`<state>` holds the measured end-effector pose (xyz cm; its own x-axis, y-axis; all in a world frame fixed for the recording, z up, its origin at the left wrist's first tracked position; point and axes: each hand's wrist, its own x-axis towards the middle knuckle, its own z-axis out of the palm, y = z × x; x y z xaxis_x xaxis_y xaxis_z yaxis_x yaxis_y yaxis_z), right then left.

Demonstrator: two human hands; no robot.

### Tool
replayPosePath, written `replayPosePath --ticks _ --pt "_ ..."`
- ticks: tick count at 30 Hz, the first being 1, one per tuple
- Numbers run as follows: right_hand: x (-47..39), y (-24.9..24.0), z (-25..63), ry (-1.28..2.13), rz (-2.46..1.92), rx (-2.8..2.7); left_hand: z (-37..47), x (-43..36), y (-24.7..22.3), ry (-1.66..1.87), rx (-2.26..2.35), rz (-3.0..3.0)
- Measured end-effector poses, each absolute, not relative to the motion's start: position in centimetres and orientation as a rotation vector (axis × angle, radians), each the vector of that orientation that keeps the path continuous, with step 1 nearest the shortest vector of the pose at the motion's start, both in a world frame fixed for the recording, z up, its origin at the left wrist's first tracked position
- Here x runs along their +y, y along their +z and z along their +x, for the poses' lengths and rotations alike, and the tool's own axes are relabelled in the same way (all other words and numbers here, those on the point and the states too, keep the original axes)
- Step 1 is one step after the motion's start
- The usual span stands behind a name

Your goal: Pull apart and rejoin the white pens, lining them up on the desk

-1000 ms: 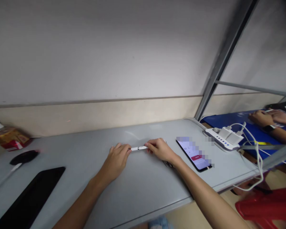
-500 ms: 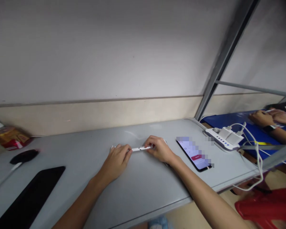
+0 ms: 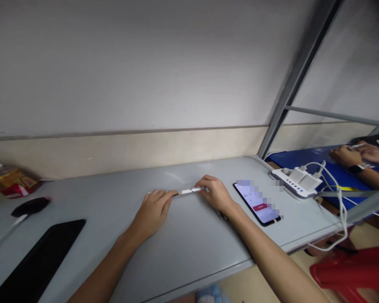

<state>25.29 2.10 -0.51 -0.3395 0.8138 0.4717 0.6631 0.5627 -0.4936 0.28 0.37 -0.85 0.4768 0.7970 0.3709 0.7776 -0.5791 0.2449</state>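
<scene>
My left hand (image 3: 156, 209) is above the grey desk, its fingers pinched on the dark, thin pen refill (image 3: 176, 195). A bit of white also shows at its knuckles; I cannot tell what it is. My right hand (image 3: 215, 192) grips the white pen barrel (image 3: 189, 191) by its clip end. The refill lies in line with the barrel, and its yellowish part shows by the barrel's open end. Under my right wrist lie small greyish things (image 3: 220, 214), mostly hidden.
Right of my right hand lies a phone (image 3: 255, 202) with a timer. Beyond it stands a power strip (image 3: 293, 184) with white chargers and cables. At left are a black pad (image 3: 41, 261), a black mouse (image 3: 30, 206) and a jar (image 3: 12, 181). Another person's hands (image 3: 350, 156) work at far right.
My right hand has shifted slightly up and right with the white barrel. A gap has opened between barrel and left fingers, showing the dark refill.
</scene>
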Motion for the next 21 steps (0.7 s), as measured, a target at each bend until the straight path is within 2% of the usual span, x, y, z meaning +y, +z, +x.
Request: replayPosePath --ticks 10,21 --pt "2.7 -0.3 26.7 0.286 -1.22 -2.028 -0.1 0.5 -0.7 0.775 1.529 2.638" --pt "2.1 -0.4 25.3 0.368 -1.027 -2.087 0.7 0.0 -0.5 0.735 1.413 2.582"
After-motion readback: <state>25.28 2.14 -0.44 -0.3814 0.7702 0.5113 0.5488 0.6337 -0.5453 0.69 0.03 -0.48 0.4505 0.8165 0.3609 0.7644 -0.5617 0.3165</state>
